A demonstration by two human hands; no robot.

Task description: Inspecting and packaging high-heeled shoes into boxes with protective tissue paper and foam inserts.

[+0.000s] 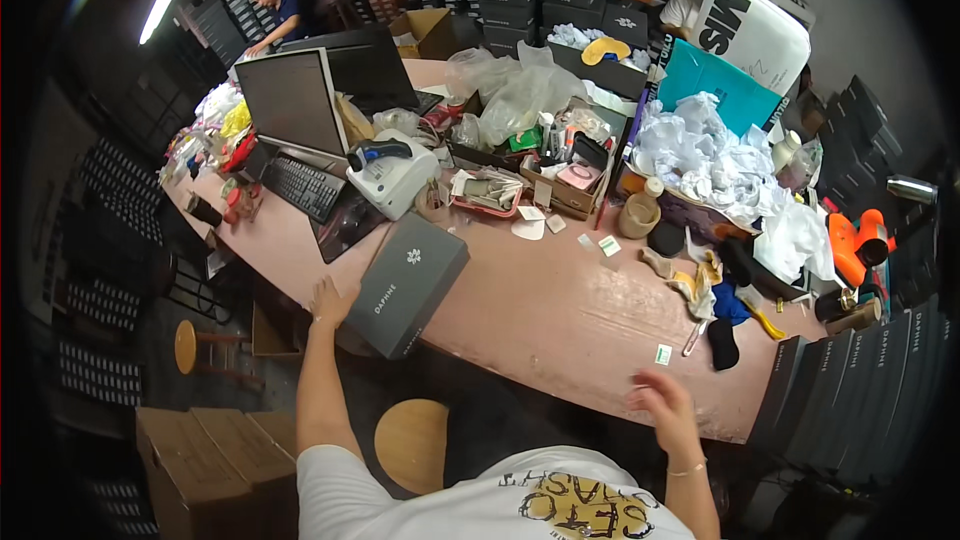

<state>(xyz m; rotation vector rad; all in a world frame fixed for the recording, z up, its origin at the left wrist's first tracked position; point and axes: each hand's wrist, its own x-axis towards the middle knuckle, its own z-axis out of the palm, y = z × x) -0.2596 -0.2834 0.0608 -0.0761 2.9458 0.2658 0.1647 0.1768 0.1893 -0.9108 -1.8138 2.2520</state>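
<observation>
A closed dark grey shoebox (408, 285) lies at an angle on the pink table, its near corner jutting over the front edge. My left hand (333, 304) is against the box's left side with its fingers stretched out, not wrapped round it. Over the table's front edge at the right, my right hand (664, 402) hangs in the air, slightly blurred. Its fingers are loosely bent and apart, with nothing in them. The nearest thing to it is a small white-and-green label (663, 354) on the tabletop.
Behind the box stand a white label printer (385, 178), a keyboard (302, 186) and a monitor (292, 100). Crumpled white paper (700, 155) fills a box at the right. Stacked shoeboxes (855, 380) rise at the near right. A stool (411, 445) is below; another person (280, 15) is far left.
</observation>
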